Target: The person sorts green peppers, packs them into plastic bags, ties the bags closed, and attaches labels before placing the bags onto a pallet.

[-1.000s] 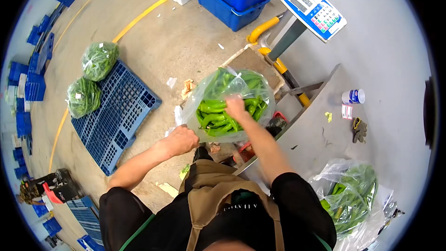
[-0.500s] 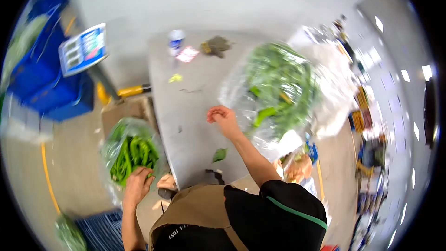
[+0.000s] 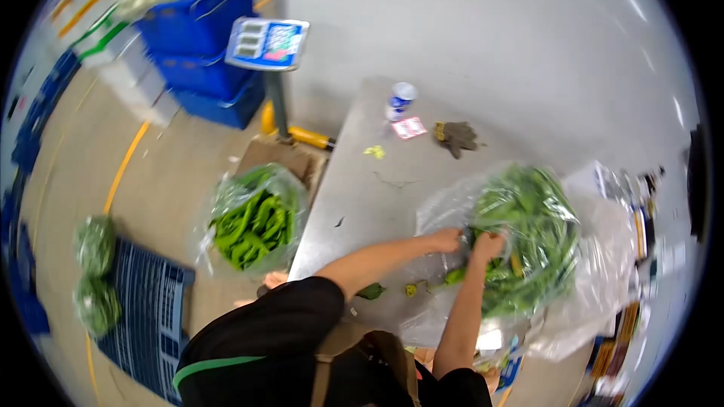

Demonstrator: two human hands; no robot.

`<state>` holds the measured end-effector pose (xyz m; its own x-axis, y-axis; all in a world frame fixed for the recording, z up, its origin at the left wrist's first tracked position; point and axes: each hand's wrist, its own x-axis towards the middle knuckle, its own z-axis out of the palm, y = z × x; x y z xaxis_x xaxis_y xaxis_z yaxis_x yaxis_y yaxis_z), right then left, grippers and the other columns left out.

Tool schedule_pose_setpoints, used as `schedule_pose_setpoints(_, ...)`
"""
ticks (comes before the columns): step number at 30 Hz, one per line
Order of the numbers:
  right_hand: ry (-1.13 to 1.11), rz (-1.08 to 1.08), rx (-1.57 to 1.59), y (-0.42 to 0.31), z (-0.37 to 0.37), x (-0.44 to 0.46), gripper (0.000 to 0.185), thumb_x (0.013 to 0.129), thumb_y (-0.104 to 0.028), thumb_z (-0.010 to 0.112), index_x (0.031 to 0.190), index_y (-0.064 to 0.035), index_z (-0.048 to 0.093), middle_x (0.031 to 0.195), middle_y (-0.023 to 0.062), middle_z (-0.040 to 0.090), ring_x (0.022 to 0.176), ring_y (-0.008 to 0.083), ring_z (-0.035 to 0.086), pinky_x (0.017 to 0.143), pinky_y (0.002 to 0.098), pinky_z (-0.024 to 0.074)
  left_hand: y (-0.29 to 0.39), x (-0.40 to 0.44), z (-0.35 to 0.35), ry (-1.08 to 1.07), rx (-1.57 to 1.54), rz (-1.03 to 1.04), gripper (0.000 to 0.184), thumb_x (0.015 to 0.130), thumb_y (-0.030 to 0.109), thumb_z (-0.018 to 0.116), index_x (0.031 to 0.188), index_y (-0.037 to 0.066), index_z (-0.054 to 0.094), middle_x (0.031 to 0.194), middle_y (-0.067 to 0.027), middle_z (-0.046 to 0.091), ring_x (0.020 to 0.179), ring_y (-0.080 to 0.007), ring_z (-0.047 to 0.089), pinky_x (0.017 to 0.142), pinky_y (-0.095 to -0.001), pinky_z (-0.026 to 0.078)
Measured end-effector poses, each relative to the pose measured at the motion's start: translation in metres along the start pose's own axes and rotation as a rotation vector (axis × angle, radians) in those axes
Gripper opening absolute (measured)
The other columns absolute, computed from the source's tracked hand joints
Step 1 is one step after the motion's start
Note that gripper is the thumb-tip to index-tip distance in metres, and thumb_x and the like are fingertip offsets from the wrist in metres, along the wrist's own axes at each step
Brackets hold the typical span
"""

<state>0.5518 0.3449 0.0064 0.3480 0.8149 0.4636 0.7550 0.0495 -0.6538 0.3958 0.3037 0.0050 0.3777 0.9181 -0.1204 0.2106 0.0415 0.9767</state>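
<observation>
A large clear plastic bag (image 3: 441, 215) full of long green peppers (image 3: 520, 211) lies on the right side of the metal table (image 3: 332, 218). My left hand (image 3: 446, 240) is closed on the film at the bag's near-left mouth. Close beside it, my right hand (image 3: 489, 245) is also closed, pinching the plastic at the opening; its fingertips are partly hidden. Loose peppers show below the hands. Left of the table, a second open bag (image 3: 294, 181) holds more green peppers (image 3: 256, 230), with neither hand on it.
On the table are a white-and-blue cup (image 3: 401, 98), a pink-and-white label (image 3: 409, 128), a work glove (image 3: 456, 138) and a green leaf (image 3: 371, 291). A scale display (image 3: 268, 44) stands by blue crates (image 3: 204, 30). Bagged vegetables (image 3: 96, 305) sit beside a dark-blue pallet (image 3: 143, 316).
My left hand has left the pepper bag at the left and come across to the table bag. My right hand has moved onto that bag too. The view has turned.
</observation>
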Motion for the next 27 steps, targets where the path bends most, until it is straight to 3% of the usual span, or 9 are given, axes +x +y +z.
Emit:
schedule_pose_setpoints(1,0.135,-0.232,-0.291,0.0,-0.01,0.007,0.03,0.075,-0.008,0.053,0.099,0.0094,0.056,0.092,0.0256,0.06,0.085,0.0421,0.056,0.078,0.0458,0.0436,-0.011,0.024,0.01,0.088,0.067,-0.02,0.056,0.075,0.007,0.05,0.13,-0.002,0.039,0.119,-0.0266,0.052,0.11,-0.0349,0.051,0.086,-0.0414,0.042)
schedule_pose_setpoints(2,-0.228,0.142,-0.477,-0.017,-0.019,0.018,0.033,0.077,-0.013,0.055,0.101,0.0096,0.056,0.096,0.0273,0.059,0.09,0.0426,0.055,0.08,0.0463,0.0434,0.02,0.019,-0.007,-0.004,0.118,-0.091,0.056,0.076,0.008,0.051,0.13,0.0,0.039,0.119,-0.0266,0.051,0.11,-0.0374,0.05,0.091,-0.0423,0.04)
schedule_pose_setpoints(4,-0.308,-0.012,-0.508,-0.009,-0.021,0.018,0.038,0.074,-0.022,0.064,0.097,0.008,0.058,0.093,0.0264,0.06,0.088,0.0432,0.056,0.079,0.0468,0.0443,0.004,0.038,0.007,0.435,-0.052,0.114,0.05,0.069,0.007,0.053,0.119,-0.001,0.049,0.105,-0.0276,0.058,0.099,-0.0389,0.056,0.083,-0.0425,0.044)
schedule_pose_setpoints(8,-0.506,-0.169,-0.694,-0.026,-0.028,0.036,0.049,0.063,-0.032,0.075,0.092,0.0046,0.06,0.09,0.0257,0.061,0.087,0.0438,0.057,0.077,0.047,0.0447,-0.008,0.074,-0.002,0.184,-0.095,0.153,0.056,0.068,0.017,0.059,0.12,0.0,0.049,0.102,-0.0268,0.059,0.096,-0.0365,0.058,0.079,-0.0423,0.046)
schedule_pose_setpoints(11,-0.506,-0.034,-0.434,0.001,-0.018,0.044,0.091,0.055,-0.037,0.08,0.129,-0.0041,0.039,0.103,0.0239,0.059,0.094,0.0416,0.056,0.08,0.045,0.0454,0.053,0.046,-0.021,-0.047,0.06,-0.006,0.059,0.067,0.028,0.062,0.118,0.0,0.052,0.098,-0.026,0.061,0.093,-0.0344,0.059,0.078,-0.0405,0.047)
schedule_pose_setpoints(14,-0.211,-0.304,-0.587,0.021,0.0,0.006,0.113,0.054,-0.032,0.082,0.142,-0.0091,0.015,0.112,0.0243,0.055,0.099,0.0411,0.054,0.082,0.0438,0.0449,0.04,0.07,0.013,0.19,0.163,-0.018,0.048,0.07,0.033,0.057,0.104,-0.001,0.061,0.087,-0.0239,0.064,0.082,-0.0332,0.063,0.071,-0.0398,0.049)
schedule_pose_setpoints(16,-0.279,-0.276,-0.521,0.027,-0.001,0.012,0.117,0.053,-0.031,0.082,0.143,-0.0086,0.009,0.114,0.0257,0.054,0.101,0.0409,0.054,0.082,0.0435,0.0446,-0.013,0.133,0.03,-0.011,0.435,0.052,0.036,0.07,0.024,0.057,0.095,-0.001,0.064,0.083,-0.0227,0.064,0.077,-0.0311,0.064,0.066,-0.0405,0.051)
schedule_pose_setpoints(23,-0.585,-0.19,-0.472,-0.036,-0.033,0.028,0.095,0.06,-0.019,0.075,0.135,0.0077,0.023,0.097,0.0281,0.059,0.092,0.0428,0.055,0.077,0.045,0.0447,0.054,0.054,-0.019,-0.018,-0.011,-0.21,0.027,0.069,0.01,0.054,0.086,-0.009,0.063,0.079,-0.026,0.063,0.058,-0.0339,0.062,0.05,-0.0392,0.051)
schedule_pose_setpoints(27,-0.489,-0.254,-0.508,-0.015,-0.022,0.019,0.073,0.061,-0.022,0.074,0.122,0.0031,0.041,0.092,0.0258,0.06,0.087,0.0428,0.055,0.076,0.0474,0.0432,0.047,0.041,-0.017,-0.003,0.157,-0.137,0.02,0.069,0.009,0.052,0.08,-0.004,0.063,0.075,-0.0248,0.062,0.074,-0.0342,0.063,0.063,-0.0443,0.049)
